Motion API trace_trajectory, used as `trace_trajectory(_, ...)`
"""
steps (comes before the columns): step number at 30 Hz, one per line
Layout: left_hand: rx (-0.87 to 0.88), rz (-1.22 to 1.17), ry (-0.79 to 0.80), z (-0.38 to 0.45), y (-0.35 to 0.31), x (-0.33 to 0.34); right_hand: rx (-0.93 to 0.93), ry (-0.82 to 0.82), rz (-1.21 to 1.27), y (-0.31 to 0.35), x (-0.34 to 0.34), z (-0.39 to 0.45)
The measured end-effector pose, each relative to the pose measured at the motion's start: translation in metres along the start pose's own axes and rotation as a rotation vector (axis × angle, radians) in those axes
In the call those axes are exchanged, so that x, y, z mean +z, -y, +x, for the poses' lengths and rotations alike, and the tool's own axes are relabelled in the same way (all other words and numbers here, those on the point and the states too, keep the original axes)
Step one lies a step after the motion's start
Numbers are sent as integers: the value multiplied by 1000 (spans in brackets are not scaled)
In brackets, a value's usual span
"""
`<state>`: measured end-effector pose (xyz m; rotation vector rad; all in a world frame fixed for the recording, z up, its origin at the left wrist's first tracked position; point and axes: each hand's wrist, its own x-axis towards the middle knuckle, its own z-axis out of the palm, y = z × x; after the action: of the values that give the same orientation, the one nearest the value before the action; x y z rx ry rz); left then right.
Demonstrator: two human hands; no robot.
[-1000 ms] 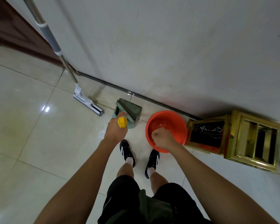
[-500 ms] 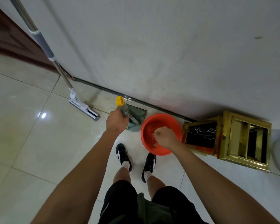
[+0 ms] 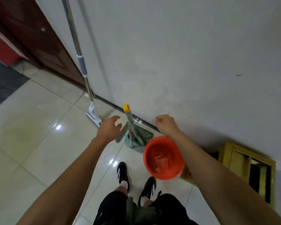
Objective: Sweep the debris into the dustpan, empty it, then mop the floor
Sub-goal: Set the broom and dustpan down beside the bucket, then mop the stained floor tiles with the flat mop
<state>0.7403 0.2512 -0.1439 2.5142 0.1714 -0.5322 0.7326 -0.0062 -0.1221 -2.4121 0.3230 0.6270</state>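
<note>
A green dustpan (image 3: pixel 142 137) stands on the floor against the white wall, with the broom's grey handle and yellow cap (image 3: pixel 126 108) rising from it. My left hand (image 3: pixel 108 127) hovers just left of that handle, fingers spread and holding nothing. My right hand (image 3: pixel 165 125) is raised to the right of the handle, above the red bucket (image 3: pixel 164 157), with its fingers loosely curled and empty. A mop (image 3: pixel 93 116) with a white head and a long metal pole leans on the wall to the left.
A gold-framed bin (image 3: pixel 245 166) lies against the wall right of the bucket. A dark wooden door (image 3: pixel 34 38) stands at the upper left. My two feet in black shoes (image 3: pixel 122 173) are on the glossy tile floor (image 3: pixel 31 143).
My left hand has let go of the broom handle, which now stands by the dustpan. My right hand has risen from the bucket. The view has tilted upward.
</note>
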Motion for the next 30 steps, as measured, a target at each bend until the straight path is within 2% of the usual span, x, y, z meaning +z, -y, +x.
trace_trajectory(3, 26, 15, -90, -7, -5, -28, -63, -16, 84, 27, -23, 1)
trace_trajectory(8, 43, -43, -228, -16, -6, -72, -200, -49, 55, 78, -51, 3)
trace_trajectory(16, -18, -215, -363, -13, 27, -130, -357, -65, 108, 178, -55, 16)
trace_trajectory(22, -85, -288, -364, 24, 75, -158, -372, 11, 98, 244, -30, 55)
trace_trajectory(30, -96, -394, -255, 139, 136, -203, -285, 49, 105, 342, 8, 139)
